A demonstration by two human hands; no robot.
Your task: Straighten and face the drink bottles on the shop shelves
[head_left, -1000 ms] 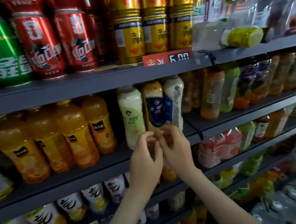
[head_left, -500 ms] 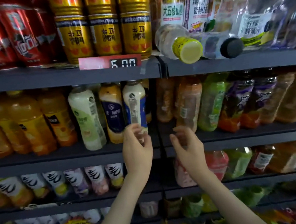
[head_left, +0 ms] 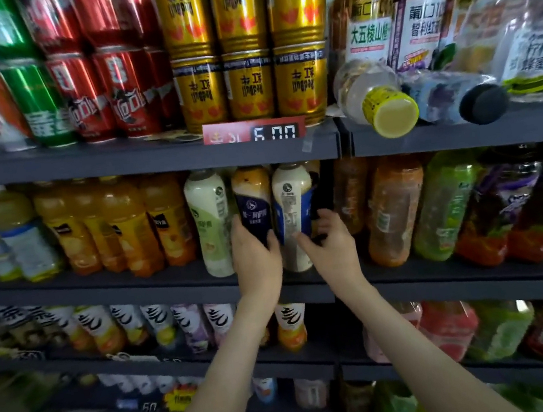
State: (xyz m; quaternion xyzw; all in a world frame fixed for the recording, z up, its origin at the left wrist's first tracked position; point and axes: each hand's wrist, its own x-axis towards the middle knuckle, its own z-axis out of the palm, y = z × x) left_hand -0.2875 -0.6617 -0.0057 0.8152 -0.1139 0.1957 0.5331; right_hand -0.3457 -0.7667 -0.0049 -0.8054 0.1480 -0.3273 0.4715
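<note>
- My left hand [head_left: 257,259] covers the lower part of the navy-labelled bottle [head_left: 252,205], so I cannot see its base or whether it stands on the shelf.
- My right hand [head_left: 329,243] hides the lower right side of the white-and-blue bottle [head_left: 292,203]. Its cream base shows just beside my left wrist.
- The caps of both bottles are cut off by the upper shelf edge [head_left: 119,160].
- The far left of the shelves is blurred and the bottom rows are dim, so labels there are unreadable.
- Grip: my left fingers and thumb are curled round the navy-labelled bottle. My right thumb lies on the front of the white-and-blue bottle with the fingers wrapped round its right side.
- Both bottles are on the middle shelf [head_left: 170,286], touching each other, just right of a pale green bottle [head_left: 209,224].
- The navy label faces out. The white-and-blue bottle shows small print and a barcode to the front.
- Orange juice bottles [head_left: 127,224] fill the row to the left.
- Above, gold cans [head_left: 248,81] are stacked two high behind a price tag [head_left: 253,132].
- Two bottles lie on their sides on the upper shelf, one yellow-capped [head_left: 389,110] and one black-capped [head_left: 481,104], caps past the edge.
- A dark gap opens right of my right hand, before an orange-brown bottle [head_left: 351,195].
</note>
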